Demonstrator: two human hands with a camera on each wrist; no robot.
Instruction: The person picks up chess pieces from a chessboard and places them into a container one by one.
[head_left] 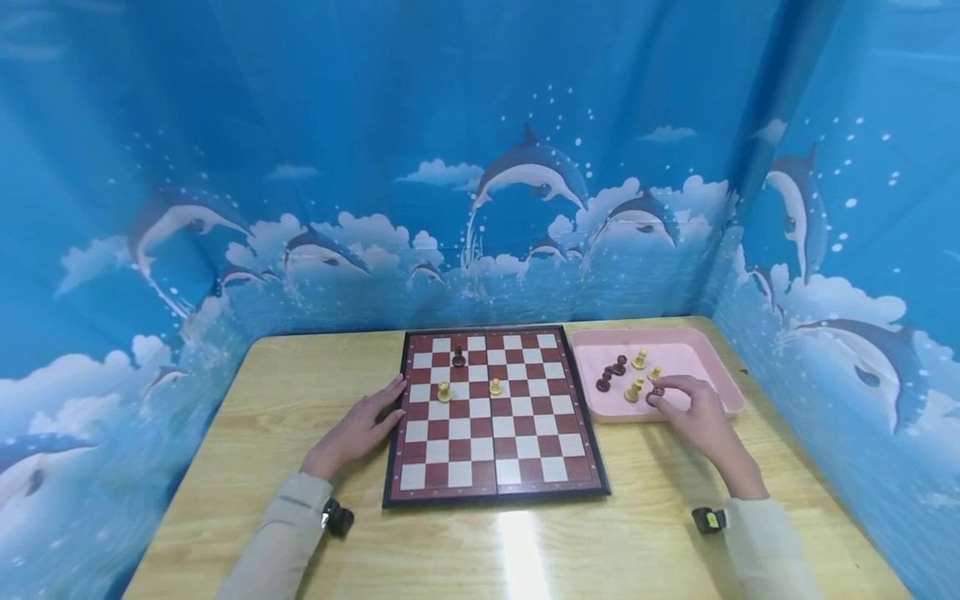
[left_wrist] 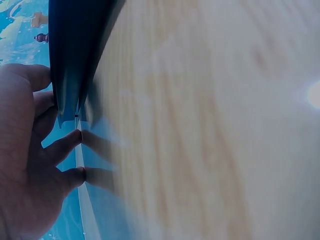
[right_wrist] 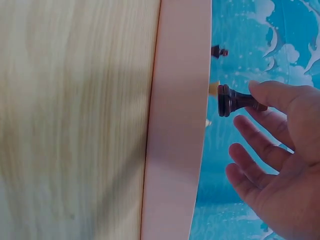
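Observation:
My right hand (head_left: pixel 701 417) pinches a dark brown chess piece (right_wrist: pixel 232 101) between thumb and index finger, over the near side of the pink tray (head_left: pixel 723 387). Its wide base shows in the right wrist view, while the fingertips cover its top; the other fingers are spread. To the left, my left hand (head_left: pixel 362 427) rests beside the chessboard (head_left: pixel 495 497), thumb and fingertips touching its dark left edge. On the board stand a dark piece (head_left: pixel 458 358) near the far side and two gold pieces, one (head_left: pixel 444 392) left of the middle and a pawn (head_left: pixel 495 387) by the fold.
Inside the tray are dark chess pieces (head_left: pixel 603 380) and several gold ones (head_left: pixel 639 359). Board and tray sit side by side on a wooden table (head_left: pixel 315 375). A blue dolphin-print curtain (head_left: pixel 375 167) closes off the back and sides.

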